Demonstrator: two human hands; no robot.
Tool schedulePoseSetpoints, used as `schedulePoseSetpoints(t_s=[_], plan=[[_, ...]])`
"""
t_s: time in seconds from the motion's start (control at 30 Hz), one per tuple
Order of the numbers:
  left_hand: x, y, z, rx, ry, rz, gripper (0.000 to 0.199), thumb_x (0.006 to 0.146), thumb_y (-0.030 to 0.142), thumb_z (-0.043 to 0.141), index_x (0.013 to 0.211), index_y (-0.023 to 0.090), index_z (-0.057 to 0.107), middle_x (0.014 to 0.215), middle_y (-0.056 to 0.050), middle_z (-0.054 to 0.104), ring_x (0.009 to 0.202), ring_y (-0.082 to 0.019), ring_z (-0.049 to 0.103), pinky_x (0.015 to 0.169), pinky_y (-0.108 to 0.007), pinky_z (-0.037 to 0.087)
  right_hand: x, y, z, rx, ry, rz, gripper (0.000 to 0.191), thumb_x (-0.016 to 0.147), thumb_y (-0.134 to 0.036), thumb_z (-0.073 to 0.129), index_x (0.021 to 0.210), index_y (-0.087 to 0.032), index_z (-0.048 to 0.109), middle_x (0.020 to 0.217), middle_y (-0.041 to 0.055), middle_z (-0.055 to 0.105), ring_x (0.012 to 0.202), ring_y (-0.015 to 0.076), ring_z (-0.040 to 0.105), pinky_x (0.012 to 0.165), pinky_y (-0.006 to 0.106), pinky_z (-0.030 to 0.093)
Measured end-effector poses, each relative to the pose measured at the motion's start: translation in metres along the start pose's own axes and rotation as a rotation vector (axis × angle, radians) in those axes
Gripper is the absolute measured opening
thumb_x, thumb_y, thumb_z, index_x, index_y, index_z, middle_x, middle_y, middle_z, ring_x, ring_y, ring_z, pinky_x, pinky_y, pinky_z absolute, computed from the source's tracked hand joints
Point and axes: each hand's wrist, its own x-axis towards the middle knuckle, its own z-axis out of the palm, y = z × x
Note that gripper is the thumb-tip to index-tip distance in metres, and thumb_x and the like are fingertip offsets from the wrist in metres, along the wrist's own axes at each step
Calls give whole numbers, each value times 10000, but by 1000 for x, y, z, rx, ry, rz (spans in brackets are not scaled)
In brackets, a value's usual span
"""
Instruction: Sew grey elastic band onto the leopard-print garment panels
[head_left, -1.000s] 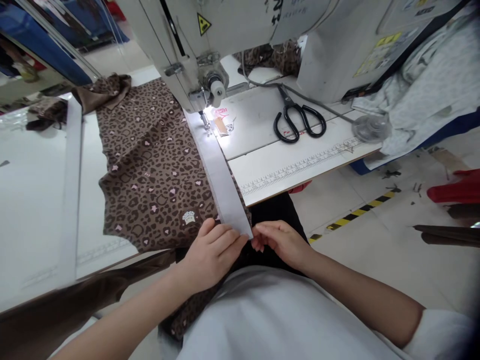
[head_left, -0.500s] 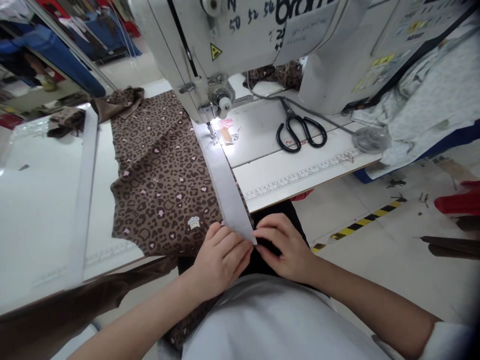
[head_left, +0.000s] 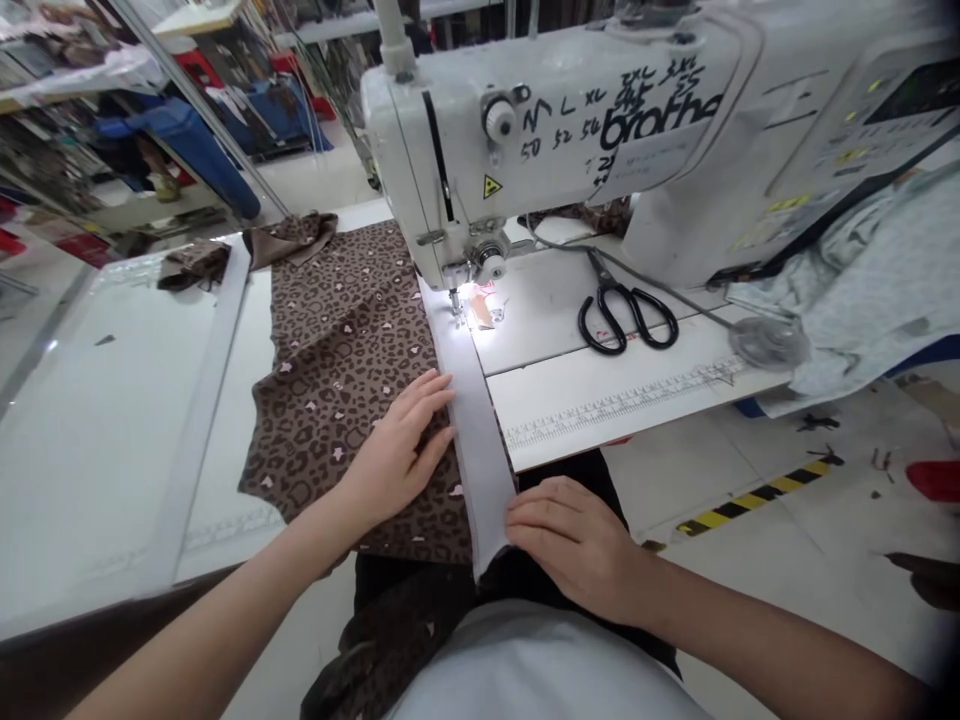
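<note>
My left hand (head_left: 397,450) lies palm down on the brown leopard-print fabric (head_left: 300,430), fingers stretched out, their tips at the edge of a light grey strip (head_left: 474,420). The strip runs along the fabric's right side, up to the presser foot (head_left: 456,308) of the sewing machine (head_left: 480,130). At the strip's near end, my right hand (head_left: 574,540) pinches its right edge with fingers closed together. The thumb of that hand is mostly hidden. Past the table edge, the near end of the fabric hangs over my lap.
Black-handled scissors (head_left: 643,322) lie on the machine bed, right of the needle. A printed ruler scale (head_left: 622,400) follows the table's front edge. Pale patterned cloth (head_left: 885,250) is heaped at the right. Another long light strip (head_left: 202,420) crosses the table at the left.
My left hand has left the strip's near end and moved up, flattening onto the fabric. My right hand stays at the strip's near right edge. The camera view has tilted up.
</note>
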Motion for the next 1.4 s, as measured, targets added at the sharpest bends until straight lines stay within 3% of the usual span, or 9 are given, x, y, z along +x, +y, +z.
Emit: schedulePoseSetpoints(t_s=[0.2, 0.6, 1.3, 1.4], plan=[[-5, 4, 0, 93, -119, 4, 418, 896, 269, 412, 1306, 196, 379, 1416, -75, 343, 1352, -244, 172, 1061, -510, 265, 1, 1, 1, -14, -9, 12, 142, 823, -38, 524, 899, -123, 609, 876, 61, 664, 890, 150, 581, 788, 299, 483], [2, 1, -5, 169, -235, 3, 468, 872, 389, 450, 1312, 235, 407, 1407, -90, 357, 1328, -309, 216, 987, -611, 276, 20, -4, -7, 2, -75, 55, 180, 833, -33, 466, 864, -132, 613, 790, 67, 650, 795, 162, 583, 729, 302, 494], [81, -76, -26, 196, -145, 103, 466, 851, 413, 476, 1275, 220, 456, 1387, -53, 393, 1325, -269, 218, 1052, -506, 239, 97, 74, -4, -121, -131, -8, 195, 848, -62, 440, 822, -141, 616, 794, 67, 645, 777, 178, 566, 691, 304, 451], [91, -85, -29, 201, -126, 127, 453, 851, 413, 475, 1259, 216, 476, 1355, -66, 429, 1294, -275, 275, 1048, -492, 245, 107, 84, -3, -144, -136, -11, 206, 861, -80, 431, 806, -135, 621, 770, 70, 644, 749, 177, 567, 667, 301, 445]])
